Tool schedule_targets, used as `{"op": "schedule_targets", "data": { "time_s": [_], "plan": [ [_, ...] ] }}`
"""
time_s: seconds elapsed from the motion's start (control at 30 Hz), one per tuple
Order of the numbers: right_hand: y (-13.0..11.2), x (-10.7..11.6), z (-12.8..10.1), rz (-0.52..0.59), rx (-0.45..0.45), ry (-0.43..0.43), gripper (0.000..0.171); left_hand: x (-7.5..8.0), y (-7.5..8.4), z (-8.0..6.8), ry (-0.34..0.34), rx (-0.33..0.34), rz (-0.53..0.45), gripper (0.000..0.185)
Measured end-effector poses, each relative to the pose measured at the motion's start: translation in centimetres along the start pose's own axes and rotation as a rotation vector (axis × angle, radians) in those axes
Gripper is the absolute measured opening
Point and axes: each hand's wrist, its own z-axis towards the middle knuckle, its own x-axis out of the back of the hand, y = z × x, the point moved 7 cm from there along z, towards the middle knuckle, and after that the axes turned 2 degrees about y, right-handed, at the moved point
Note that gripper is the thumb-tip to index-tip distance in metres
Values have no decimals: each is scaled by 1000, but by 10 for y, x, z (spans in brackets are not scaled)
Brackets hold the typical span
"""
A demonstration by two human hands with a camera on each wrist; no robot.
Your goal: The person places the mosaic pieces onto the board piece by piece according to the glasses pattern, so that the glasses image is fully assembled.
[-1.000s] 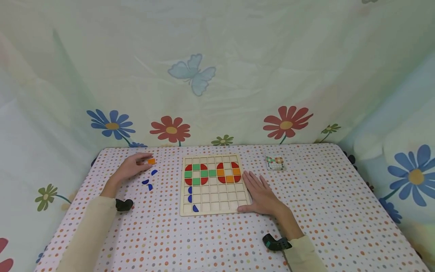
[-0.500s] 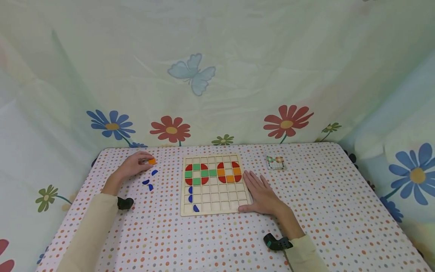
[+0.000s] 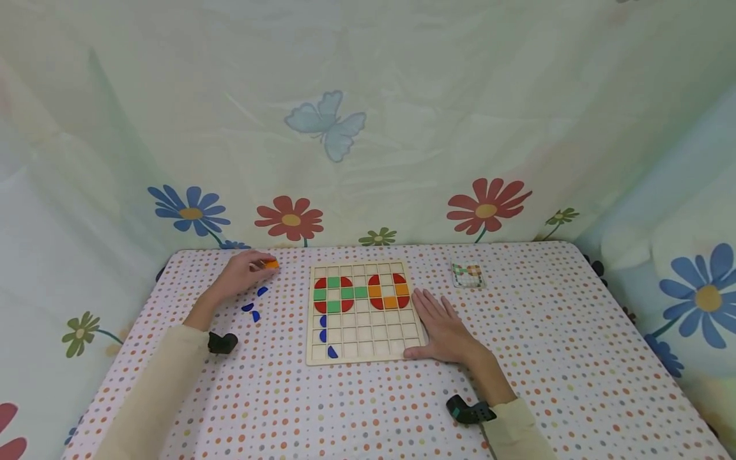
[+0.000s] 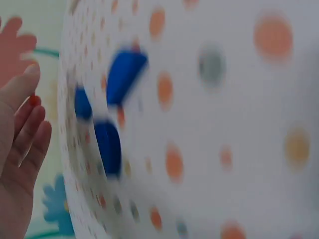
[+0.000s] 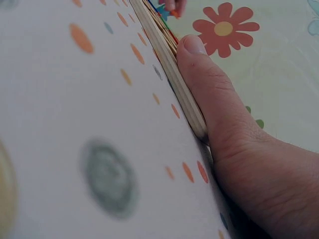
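Note:
My left hand (image 3: pixel 246 273) pinches an orange square tile (image 3: pixel 272 264) between thumb and fingertips, above the left part of the table. Just below that hand lie several blue half-round pieces (image 3: pixel 255 315), which the left wrist view shows as blurred blue pieces (image 4: pixel 108 147). At centre is a wooden grid board (image 3: pixel 368 348) holding red, green, orange and blue pieces. Along its right edge my right hand (image 3: pixel 445 329) rests with fingers straight. In the right wrist view the thumb (image 5: pixel 212 82) lies against the rim of the board (image 5: pixel 172 74).
A small pattern card (image 3: pixel 467 276) lies to the right of the board, near the back. The dotted tablecloth (image 3: pixel 552 332) covers the table, and a flower-printed curtain (image 3: pixel 402 128) rises behind it.
My left hand has moved right and slightly toward the back, carrying the orange tile away from its earlier spot. The right hand and the board keep their places.

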Motion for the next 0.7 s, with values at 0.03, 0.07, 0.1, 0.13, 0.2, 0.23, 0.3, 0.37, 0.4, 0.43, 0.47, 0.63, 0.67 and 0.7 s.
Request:
{"op": "schedule_targets", "data": {
  "time_s": [0.03,0.07,0.1,0.13,0.2,0.23,0.3,0.37,0.4,0.43,0.47,0.63,0.67,0.7],
  "plan": [
    [1,0,0,-2,0,1,123,-2,8,2,22,-18,-11,34],
    [1,0,0,0,1,4,123,-5,17,4,41,-34,-24,32],
    [1,0,0,1,3,6,123,-8,27,6,58,-49,-32,30],
    [1,0,0,1,4,7,123,-11,36,8,76,-63,-35,29],
    [1,0,-1,3,6,7,123,-19,58,12,100,-91,-33,26],
    [2,0,-1,4,7,6,123,-24,68,13,98,-96,-32,25],
    [2,-1,-1,5,8,4,123,-36,89,17,78,-106,-27,24],
    [1,-1,-2,5,9,3,123,-49,110,22,33,-121,-16,23],
    [1,-1,-1,6,9,4,123,-57,119,24,3,-134,-3,22],
    [1,-1,-1,5,10,5,123,-65,128,26,-28,-138,13,21],
    [1,-1,-1,4,12,6,123,-72,136,28,-59,-149,32,20],
    [1,0,-1,1,7,3,122,-103,167,40,-167,-188,84,18],
    [1,0,-1,2,7,4,122,-108,172,42,-178,-204,91,17],
    [1,0,-1,2,5,3,122,-112,177,44,-185,-221,95,16]
  ]
}}
